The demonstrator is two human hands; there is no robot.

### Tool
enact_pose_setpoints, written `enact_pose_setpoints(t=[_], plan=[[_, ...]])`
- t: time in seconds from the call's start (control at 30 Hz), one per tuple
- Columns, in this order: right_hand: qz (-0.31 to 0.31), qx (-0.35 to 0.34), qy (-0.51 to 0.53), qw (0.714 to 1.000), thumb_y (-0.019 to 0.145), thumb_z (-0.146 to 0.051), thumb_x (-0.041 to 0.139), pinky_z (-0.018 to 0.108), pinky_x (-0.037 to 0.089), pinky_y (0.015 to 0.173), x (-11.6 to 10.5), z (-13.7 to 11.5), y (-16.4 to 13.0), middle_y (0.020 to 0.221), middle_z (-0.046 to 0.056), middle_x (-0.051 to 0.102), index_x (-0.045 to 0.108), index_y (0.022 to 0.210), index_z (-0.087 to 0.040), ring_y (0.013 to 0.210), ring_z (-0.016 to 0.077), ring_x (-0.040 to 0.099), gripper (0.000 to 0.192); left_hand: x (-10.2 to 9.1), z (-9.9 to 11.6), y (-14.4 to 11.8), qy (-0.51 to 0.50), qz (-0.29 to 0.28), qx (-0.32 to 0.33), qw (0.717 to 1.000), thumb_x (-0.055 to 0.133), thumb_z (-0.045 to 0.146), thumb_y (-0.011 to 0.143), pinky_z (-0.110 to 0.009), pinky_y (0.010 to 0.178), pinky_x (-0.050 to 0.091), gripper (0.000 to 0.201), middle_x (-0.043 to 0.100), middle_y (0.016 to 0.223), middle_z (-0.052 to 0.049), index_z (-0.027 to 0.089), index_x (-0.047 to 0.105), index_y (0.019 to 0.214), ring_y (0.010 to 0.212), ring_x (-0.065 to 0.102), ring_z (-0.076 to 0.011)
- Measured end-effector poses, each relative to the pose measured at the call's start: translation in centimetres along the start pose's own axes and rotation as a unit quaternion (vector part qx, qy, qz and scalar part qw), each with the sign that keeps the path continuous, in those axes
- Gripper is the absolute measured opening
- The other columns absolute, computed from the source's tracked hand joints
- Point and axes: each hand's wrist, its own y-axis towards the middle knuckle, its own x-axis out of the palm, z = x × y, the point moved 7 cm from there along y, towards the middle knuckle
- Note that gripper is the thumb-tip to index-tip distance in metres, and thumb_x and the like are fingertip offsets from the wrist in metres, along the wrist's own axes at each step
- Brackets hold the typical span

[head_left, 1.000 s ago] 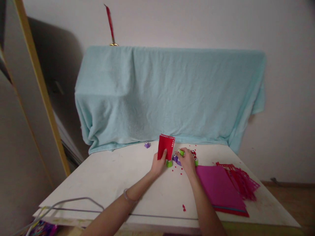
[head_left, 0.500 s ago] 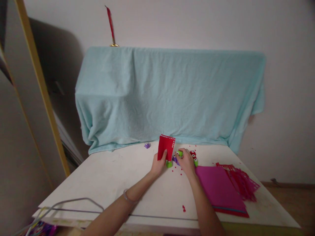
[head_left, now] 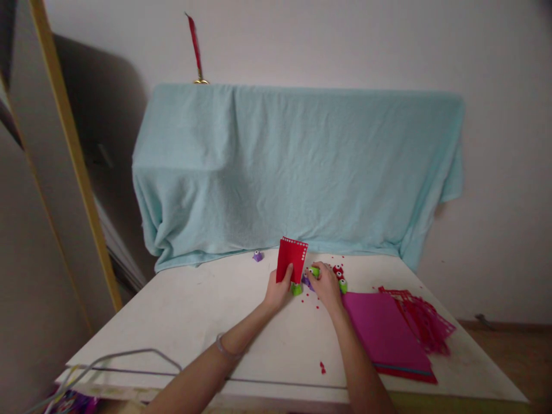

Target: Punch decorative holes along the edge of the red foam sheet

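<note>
My left hand [head_left: 278,287] pinches a red sheet of paper [head_left: 290,257] upright, thumb across its front. Rows of small punched holes run along the sheet's top and right edges. Just right of it, my right hand [head_left: 326,284] has its fingers closed round a small green paper punch [head_left: 314,271] with a white eye-like spot. A purple punch [head_left: 307,282] lies under these fingers, partly hidden. Another green punch [head_left: 296,289] rests on the table beside my left hand. Behind my right hand sit a red punch [head_left: 338,271] and a green one, partly covered.
On the right of the white table [head_left: 194,313] lie a stack of magenta paper [head_left: 388,328] and a heap of punched red strips [head_left: 425,319]. A purple punch [head_left: 257,256] stands farther back. Red bits dot the tabletop. A blue cloth [head_left: 302,167] hangs behind; a grey cable [head_left: 125,351] crosses the front left.
Almost nothing differs. The red paper and both hands stay in place, with only a very slight shift of the view.
</note>
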Motion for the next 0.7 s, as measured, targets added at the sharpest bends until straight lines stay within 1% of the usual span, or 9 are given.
enact_pose_setpoints(t=[0.13, 0.23, 0.43, 0.7], plan=[[-0.006, -0.002, 0.008, 1.0, 0.083, -0.035, 0.057, 0.032, 0.044, 0.077, 0.02, -0.2, -0.09, 0.091, 0.006, 0.065, 0.063, 0.094, -0.021, 0.083, 0.0219, 0.059, 0.019, -0.02, 0.18, 0.0, -0.014, -0.015, 0.015, 1.0, 0.051, 0.061, 0.082, -0.022, 0.048, 0.033, 0.049, 0.047, 0.051, 0.002, 0.017, 0.049, 0.061, 0.048, 0.041, -0.0104], [-0.015, 0.005, 0.017, 1.0, 0.082, -0.036, 0.057, 0.032, 0.045, 0.076, 0.2, -0.09, -0.05, 0.09, 0.006, 0.065, 0.063, 0.094, -0.021, 0.083, 0.0221, 0.06, 0.02, 0.1, -0.01, 0.03, -0.015, -0.027, 0.011, 0.999, 0.051, 0.062, 0.082, -0.023, 0.048, 0.033, 0.05, 0.047, 0.051, 0.002, 0.017, 0.05, 0.061, 0.048, 0.042, -0.0106], [-0.016, 0.013, 0.02, 1.0, 0.081, -0.034, 0.058, 0.033, 0.045, 0.078, 0.45, 0.28, 0.06, 0.093, 0.007, 0.066, 0.064, 0.097, -0.021, 0.086, 0.023, 0.061, 0.021, 0.43, 0.11, -0.01, -0.018, -0.034, 0.005, 0.999, 0.051, 0.064, 0.081, -0.023, 0.05, 0.033, 0.051, 0.05, 0.053, 0.001, 0.016, 0.051, 0.063, 0.05, 0.042, -0.0111], [-0.021, 0.015, 0.023, 0.999, 0.081, -0.031, 0.056, 0.032, 0.046, 0.079, 0.56, 0.31, 0.06, 0.091, 0.005, 0.066, 0.063, 0.096, -0.022, 0.088, 0.022, 0.062, 0.02, 0.72, 0.28, -0.11, 0.02, -0.062, 0.025, 0.998, 0.05, 0.061, 0.083, -0.023, 0.051, 0.034, 0.049, 0.051, 0.055, 0.001, 0.015, 0.054, 0.064, 0.053, 0.043, -0.0118]])
